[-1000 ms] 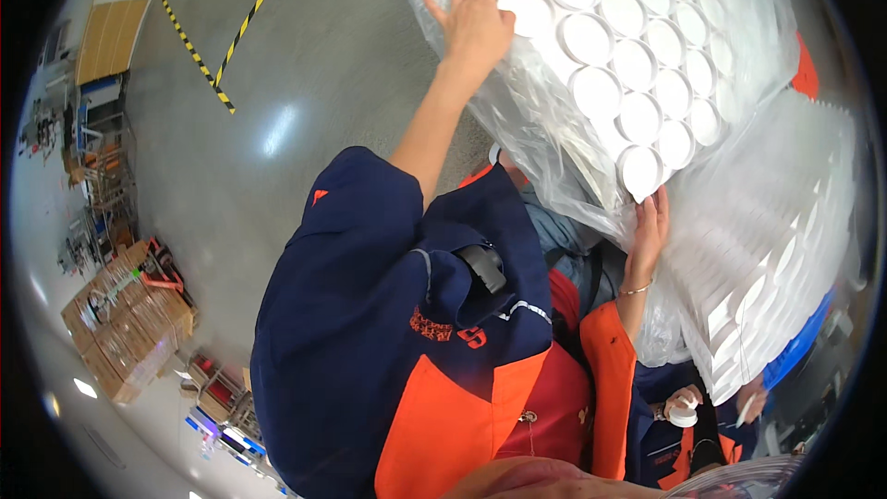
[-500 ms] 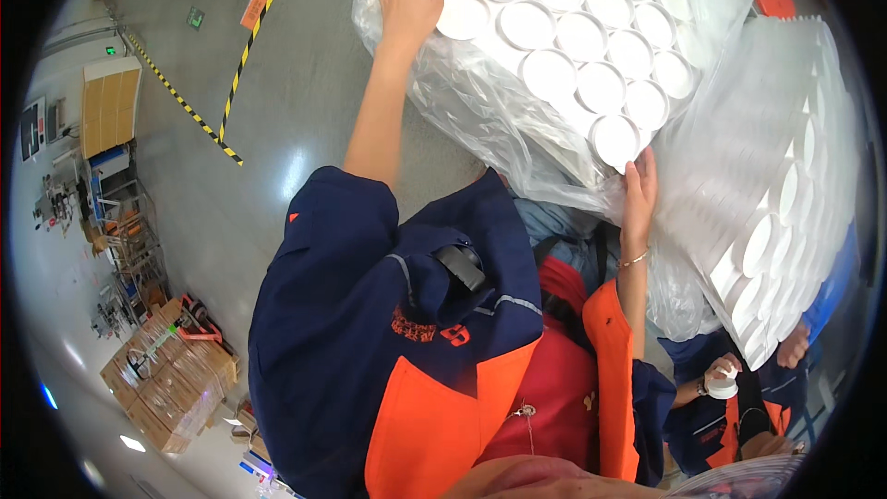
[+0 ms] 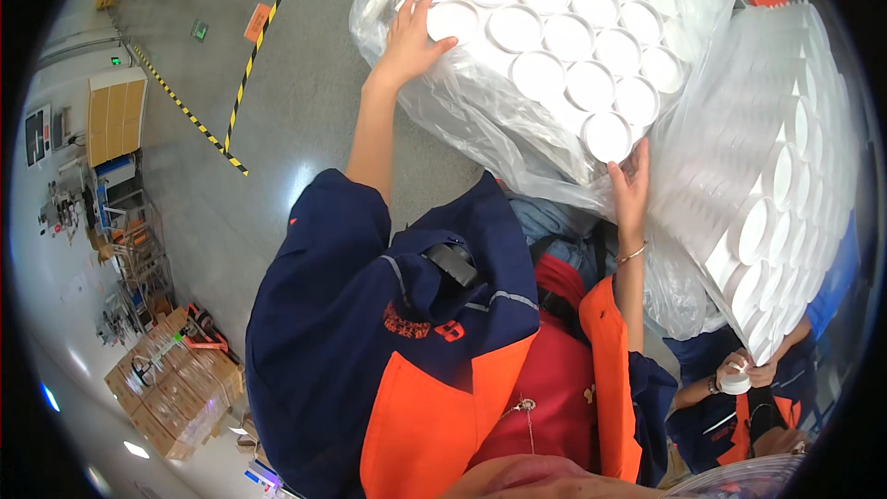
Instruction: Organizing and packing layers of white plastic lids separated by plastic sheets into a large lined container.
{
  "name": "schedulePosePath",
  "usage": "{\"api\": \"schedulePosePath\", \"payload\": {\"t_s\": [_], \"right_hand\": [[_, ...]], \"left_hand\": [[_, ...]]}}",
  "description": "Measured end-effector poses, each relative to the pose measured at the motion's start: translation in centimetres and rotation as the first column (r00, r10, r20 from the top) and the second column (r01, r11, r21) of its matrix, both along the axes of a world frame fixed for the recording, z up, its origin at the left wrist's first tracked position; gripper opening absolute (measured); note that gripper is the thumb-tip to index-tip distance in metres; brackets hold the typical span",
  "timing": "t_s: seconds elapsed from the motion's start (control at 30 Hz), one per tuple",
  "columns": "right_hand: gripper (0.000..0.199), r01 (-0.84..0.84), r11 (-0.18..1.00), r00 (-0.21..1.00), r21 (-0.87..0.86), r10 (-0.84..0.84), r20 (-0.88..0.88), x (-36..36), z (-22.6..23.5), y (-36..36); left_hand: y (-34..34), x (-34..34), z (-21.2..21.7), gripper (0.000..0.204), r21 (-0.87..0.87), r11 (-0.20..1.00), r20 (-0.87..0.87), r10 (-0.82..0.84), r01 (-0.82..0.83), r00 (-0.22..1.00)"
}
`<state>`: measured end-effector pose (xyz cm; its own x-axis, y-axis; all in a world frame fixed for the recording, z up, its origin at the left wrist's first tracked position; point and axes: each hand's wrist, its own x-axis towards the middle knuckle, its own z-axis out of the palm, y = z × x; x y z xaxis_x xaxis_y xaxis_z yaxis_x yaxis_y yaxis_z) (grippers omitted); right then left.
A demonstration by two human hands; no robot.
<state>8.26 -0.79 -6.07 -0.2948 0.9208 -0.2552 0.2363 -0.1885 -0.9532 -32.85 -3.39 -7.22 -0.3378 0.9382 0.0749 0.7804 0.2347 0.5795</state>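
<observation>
White round lids lie in tight rows inside an open clear plastic bag in front of me. My left hand is at the left side of the rows, its thumb and fingers spread against the edge of an outer lid. At the near corner, my right hand has its thumb at the edge of the nearest lid. Its fingers are apart and point upward beside that lid, with the plastic bag around them. Neither hand lifts a lid.
To the right stands another stack of white lids in clear plastic. Beyond it, a co-worker's hands hold a small white lid. Yellow-black tape marks the grey floor at left. Wrapped cartons stand at lower left.
My left hand has moved down along the left edge of the rows, and its thumb is spread wider. My right hand stays at the near corner. The co-worker's hands have come together.
</observation>
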Motion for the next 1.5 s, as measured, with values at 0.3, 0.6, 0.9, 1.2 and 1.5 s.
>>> {"api": "schedulePosePath", "payload": {"t_s": [0.3,0.6,0.9,1.2,1.5], "right_hand": [[0.068,0.023,0.999,0.999,0.039,-0.024,0.024,0.2,-0.5,0.1],[0.064,0.035,0.999,0.999,0.040,-0.035,0.016,0.6,-1.2,0.2],[0.053,0.114,0.990,0.990,-0.079,-0.107,0.087,0.8,-1.9,1.0],[0.042,0.150,0.945,0.983,-0.292,-0.174,-0.060,0.5,-0.5,1.7],[0.042,0.172,0.913,0.965,-0.369,-0.232,-0.124,0.3,-0.3,2.1]], "left_hand": [[0.9,2.1,0.5,0.105,0.035,0.993,-0.056,0.114,-0.112,0.992],[-0.2,3.5,0.2,0.095,0.183,0.970,0.441,0.065,-0.161,0.895],[-0.8,4.8,3.0,0.083,-0.002,0.902,0.990,0.061,-0.431,0.124],[-1.7,2.5,6.4,0.090,-0.182,0.964,0.980,0.163,-0.193,-0.112],[-1.6,2.8,4.3,0.089,-0.154,0.959,0.983,0.174,-0.239,0.063]]}}
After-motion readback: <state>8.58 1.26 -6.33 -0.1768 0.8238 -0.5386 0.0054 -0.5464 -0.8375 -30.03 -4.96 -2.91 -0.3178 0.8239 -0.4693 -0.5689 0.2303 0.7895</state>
